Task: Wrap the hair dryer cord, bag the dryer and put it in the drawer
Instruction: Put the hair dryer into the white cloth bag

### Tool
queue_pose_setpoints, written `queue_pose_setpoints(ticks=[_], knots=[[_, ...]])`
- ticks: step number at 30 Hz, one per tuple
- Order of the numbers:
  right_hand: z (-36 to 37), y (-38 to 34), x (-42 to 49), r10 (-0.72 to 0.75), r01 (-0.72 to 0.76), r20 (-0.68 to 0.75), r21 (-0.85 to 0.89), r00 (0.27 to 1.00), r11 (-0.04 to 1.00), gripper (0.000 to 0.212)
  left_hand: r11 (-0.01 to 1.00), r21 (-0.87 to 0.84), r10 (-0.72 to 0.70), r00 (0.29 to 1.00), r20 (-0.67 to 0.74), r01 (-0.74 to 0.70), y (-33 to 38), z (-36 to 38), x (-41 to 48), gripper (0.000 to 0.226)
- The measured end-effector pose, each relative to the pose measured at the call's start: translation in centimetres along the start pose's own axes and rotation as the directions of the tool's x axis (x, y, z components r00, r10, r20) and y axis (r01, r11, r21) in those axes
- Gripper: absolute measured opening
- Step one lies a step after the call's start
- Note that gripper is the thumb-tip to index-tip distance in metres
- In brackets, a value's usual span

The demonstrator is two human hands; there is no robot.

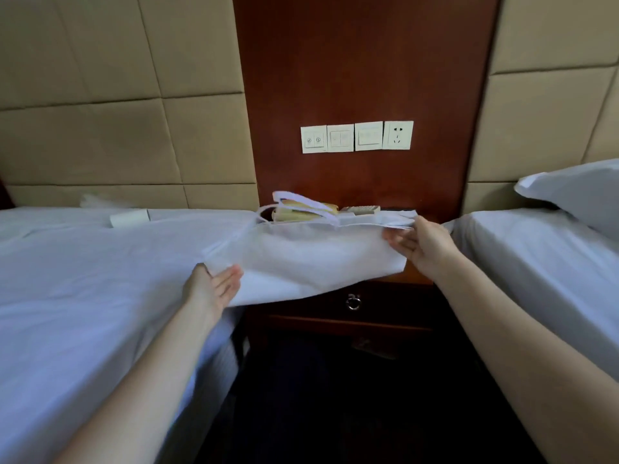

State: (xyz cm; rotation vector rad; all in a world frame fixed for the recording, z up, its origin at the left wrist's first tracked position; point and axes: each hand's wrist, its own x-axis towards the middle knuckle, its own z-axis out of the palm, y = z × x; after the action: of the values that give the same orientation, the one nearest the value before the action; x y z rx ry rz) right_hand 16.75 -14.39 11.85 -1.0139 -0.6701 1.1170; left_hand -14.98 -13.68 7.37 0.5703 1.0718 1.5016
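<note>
The left hand [214, 286], fingers straight and palm up, props the left corner of the white fabric tote bag [301, 259], whose long axis runs left-right between the hands. The right hand [422, 244] carries its right end; whether it pinches is unclear. The dryer is unseen, presumably inside the bag. The dark wooden drawer [395, 301] sits directly below, closed.

Bare forearms reach in from 7 and 4 o'clock. The left grip [214, 286] lies palm-up, fingers straight toward 2 o'clock. The right grip [418, 244] points toward 9 o'clock, thumb uppermost, pinching the bag [301, 259] edge.
</note>
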Motion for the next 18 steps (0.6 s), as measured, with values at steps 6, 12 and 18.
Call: queue_pose_setpoints(ticks=[6, 12, 18], knots=[[3.7, 0.2, 3.6, -0.205, 0.201, 0.007, -0.246, 0.979, 0.948, 0.023, 0.979, 0.107, 0.175, 0.985, 0.010, -0.175, 1.1, 3.7, 3.5, 0.069], [6.6, 1.9, 8.8, -0.320, 0.398, 0.247, -0.692, 0.915, 0.603, 0.054, 0.689, 0.562, 0.453, 0.877, 0.160, -0.458, 0.4, 7.2, 8.5, 0.051], [9.9, 3.0, 13.9, -0.173, 0.349, 0.304, -0.835, 0.937, 0.425, 0.071, 0.421, 0.793, 0.487, 0.848, 0.211, -0.440, -0.4, 8.5, 14.1, 0.066]])
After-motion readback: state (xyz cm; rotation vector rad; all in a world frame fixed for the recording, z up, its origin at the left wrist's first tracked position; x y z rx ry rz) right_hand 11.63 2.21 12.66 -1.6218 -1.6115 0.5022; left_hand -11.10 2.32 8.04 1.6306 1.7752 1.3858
